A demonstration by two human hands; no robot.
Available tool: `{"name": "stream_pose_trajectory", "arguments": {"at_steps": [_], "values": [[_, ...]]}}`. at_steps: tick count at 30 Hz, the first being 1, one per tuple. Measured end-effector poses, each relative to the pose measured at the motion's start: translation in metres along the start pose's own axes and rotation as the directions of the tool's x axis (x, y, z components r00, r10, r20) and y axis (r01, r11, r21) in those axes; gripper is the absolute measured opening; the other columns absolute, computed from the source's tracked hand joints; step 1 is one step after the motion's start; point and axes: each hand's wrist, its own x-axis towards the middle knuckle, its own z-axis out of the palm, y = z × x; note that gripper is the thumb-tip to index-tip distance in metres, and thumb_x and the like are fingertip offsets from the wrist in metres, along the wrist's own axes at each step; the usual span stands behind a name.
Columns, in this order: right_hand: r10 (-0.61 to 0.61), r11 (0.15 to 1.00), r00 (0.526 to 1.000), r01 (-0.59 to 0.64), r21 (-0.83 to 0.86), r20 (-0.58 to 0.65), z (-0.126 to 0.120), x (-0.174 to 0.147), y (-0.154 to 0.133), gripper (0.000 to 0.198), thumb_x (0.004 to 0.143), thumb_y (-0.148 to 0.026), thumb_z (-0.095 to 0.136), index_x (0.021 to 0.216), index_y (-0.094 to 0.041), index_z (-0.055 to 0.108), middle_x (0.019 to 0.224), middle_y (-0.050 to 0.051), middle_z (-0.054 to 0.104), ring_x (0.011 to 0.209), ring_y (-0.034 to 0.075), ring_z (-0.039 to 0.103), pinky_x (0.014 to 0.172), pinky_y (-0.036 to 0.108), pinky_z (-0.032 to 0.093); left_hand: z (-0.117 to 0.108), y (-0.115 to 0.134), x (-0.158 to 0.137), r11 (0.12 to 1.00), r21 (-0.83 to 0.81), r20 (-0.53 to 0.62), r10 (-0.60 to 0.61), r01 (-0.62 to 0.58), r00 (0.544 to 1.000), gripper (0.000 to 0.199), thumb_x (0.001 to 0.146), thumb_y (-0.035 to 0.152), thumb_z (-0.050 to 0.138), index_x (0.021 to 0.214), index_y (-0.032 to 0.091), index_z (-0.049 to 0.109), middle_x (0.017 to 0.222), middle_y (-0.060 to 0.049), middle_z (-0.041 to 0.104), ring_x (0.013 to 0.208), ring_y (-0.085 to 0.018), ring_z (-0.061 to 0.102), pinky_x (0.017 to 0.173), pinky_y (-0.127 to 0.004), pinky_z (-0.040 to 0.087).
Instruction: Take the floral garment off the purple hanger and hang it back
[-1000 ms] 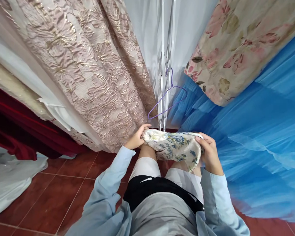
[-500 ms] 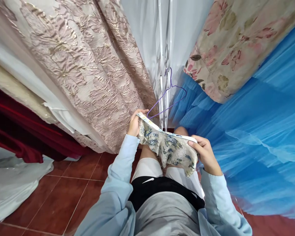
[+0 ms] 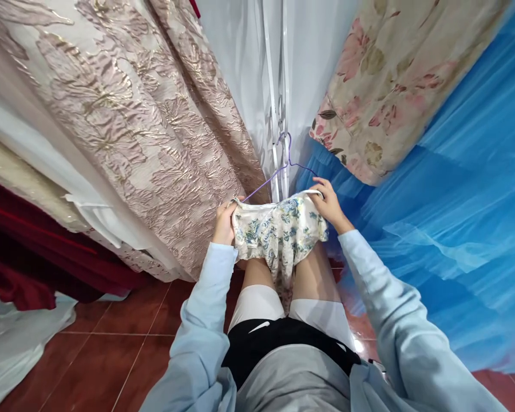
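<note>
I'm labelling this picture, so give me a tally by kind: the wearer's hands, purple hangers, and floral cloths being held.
Hands: 2 (left hand, right hand)
Purple hanger: 1
Held floral cloth: 1
Total: 4

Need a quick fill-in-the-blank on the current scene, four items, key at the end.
1. The left hand and right hand hold the floral cloth by its ____ (top/bottom) edge.
2. The hanger seen above the cloth is coloured ____.
3. The tulle fabric at picture right is coloured ____.
4. The floor tiles are coloured ____.

Missing words: top; purple; blue; red.
</note>
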Motion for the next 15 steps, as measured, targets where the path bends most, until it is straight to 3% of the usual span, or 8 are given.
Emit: {"name": "stream_pose_trajectory", "arguments": {"at_steps": [3,6,8,11,15], "values": [[0.094,0.993,0.979,-0.105,0.051,0.179,0.027,0.026,0.009,0.016,0.084,-0.032,0.059,0.075,-0.020,0.064,0.086,0.006,0.068,0.100,0.027,0.061,0.096,0.039,0.045,0.000,0.007,0.006,0.997,0.077,0.032,0.019,-0.021,0.999,0.026,0.061,0.035,0.081,0.076,0.016,0.076,0.066,-0.001,0.066,0.060,-0.012,0.057,0.059,-0.022,0.044],[0.229,0.965,0.925,-0.256,0.050,0.304,0.050,0.017,0.015,0.021,0.083,-0.035,0.060,0.069,-0.020,0.058,0.067,0.000,0.060,0.072,0.019,0.052,0.077,0.032,0.045,0.009,0.013,0.013,0.955,0.281,0.177,0.049,-0.098,0.983,0.025,0.065,0.035,0.081,0.078,0.014,0.076,0.071,-0.002,0.069,0.065,-0.015,0.059,0.064,-0.024,0.044],[0.259,0.957,0.925,-0.284,0.054,0.278,0.061,0.002,0.016,0.021,0.084,-0.035,0.058,0.071,-0.020,0.058,0.068,0.000,0.060,0.070,0.018,0.050,0.074,0.031,0.044,0.020,0.017,0.018,0.873,0.435,0.300,0.092,-0.222,0.949,0.018,0.072,0.030,0.077,0.079,0.014,0.076,0.078,-0.004,0.072,0.073,-0.018,0.062,0.071,-0.027,0.046],[0.264,0.959,0.949,-0.277,0.057,0.172,0.074,-0.023,0.011,0.020,0.088,-0.035,0.051,0.079,-0.020,0.060,0.081,0.004,0.066,0.080,0.020,0.055,0.080,0.032,0.045,0.040,0.021,0.024,0.662,0.618,0.423,0.174,-0.423,0.889,0.010,0.083,0.020,0.065,0.082,0.015,0.074,0.087,-0.006,0.074,0.085,-0.022,0.064,0.082,-0.030,0.046],[0.198,0.980,0.978,-0.198,0.006,-0.059,0.083,-0.054,-0.013,0.019,0.090,-0.029,0.047,0.081,-0.021,0.061,0.090,0.009,0.069,0.089,0.024,0.059,0.087,0.036,0.046,0.057,0.022,0.028,0.339,0.809,0.413,0.255,-0.481,0.874,0.018,0.092,0.012,0.052,0.093,0.017,0.068,0.088,-0.009,0.067,0.088,-0.026,0.062,0.085,-0.034,0.043]]}}
